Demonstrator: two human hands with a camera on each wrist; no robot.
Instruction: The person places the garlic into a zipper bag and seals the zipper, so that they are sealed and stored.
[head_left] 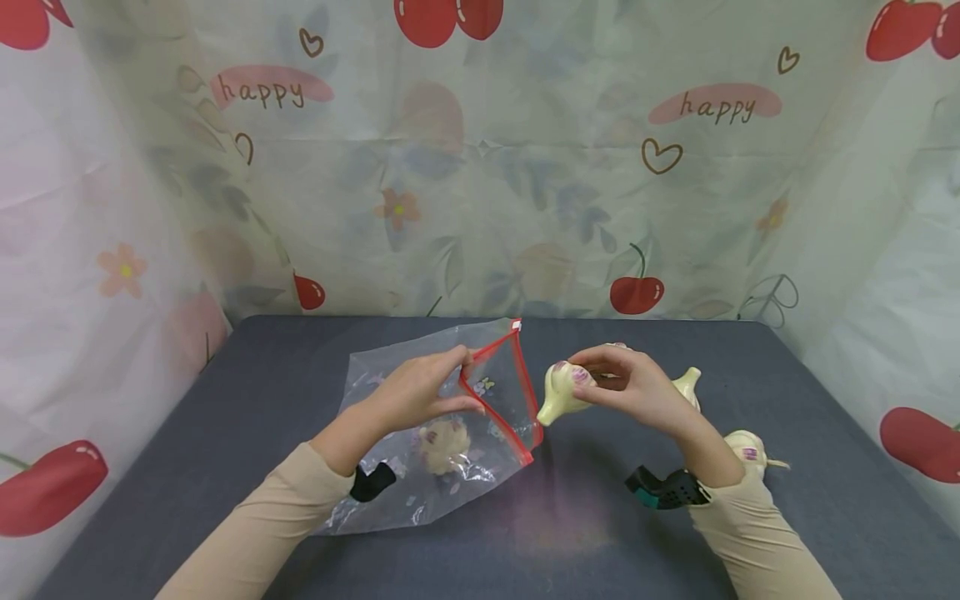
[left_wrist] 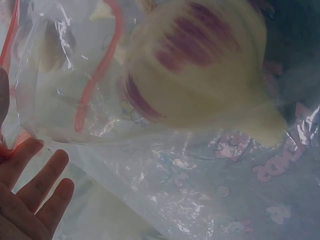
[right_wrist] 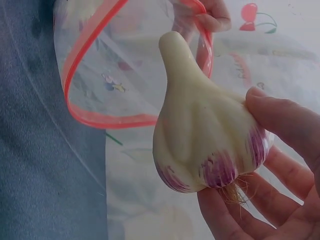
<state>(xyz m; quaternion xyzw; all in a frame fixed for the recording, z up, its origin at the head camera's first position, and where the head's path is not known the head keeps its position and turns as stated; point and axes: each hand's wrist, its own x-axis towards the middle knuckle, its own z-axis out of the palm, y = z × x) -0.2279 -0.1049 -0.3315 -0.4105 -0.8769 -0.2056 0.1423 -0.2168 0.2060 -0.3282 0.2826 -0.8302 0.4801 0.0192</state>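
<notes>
My left hand (head_left: pixel 408 392) pinches the red-edged mouth of a clear zip bag (head_left: pixel 480 479) and keeps that mouth parted toward the right. Inside the bag lies one garlic bulb (head_left: pixel 442 447), seen large through the printed plastic in the left wrist view (left_wrist: pixel 200 70). A second garlic bulb (head_left: pixel 562 393) is gripped by my right hand (head_left: pixel 637 387) between thumb and fingers. Its stem points at the bag's opening, just right of the red rim. The right wrist view shows this bulb's (right_wrist: pixel 195 135) purple streaks and root tuft, with fingertips around the root end.
Another garlic bulb (head_left: pixel 687 385) lies behind my right wrist, mostly hidden. One more garlic bulb (head_left: pixel 746 450) rests beside the right forearm. The dark grey table (head_left: pixel 585 558) ends at a patterned curtain (head_left: pixel 480 208) at the back, with more curtain on both sides.
</notes>
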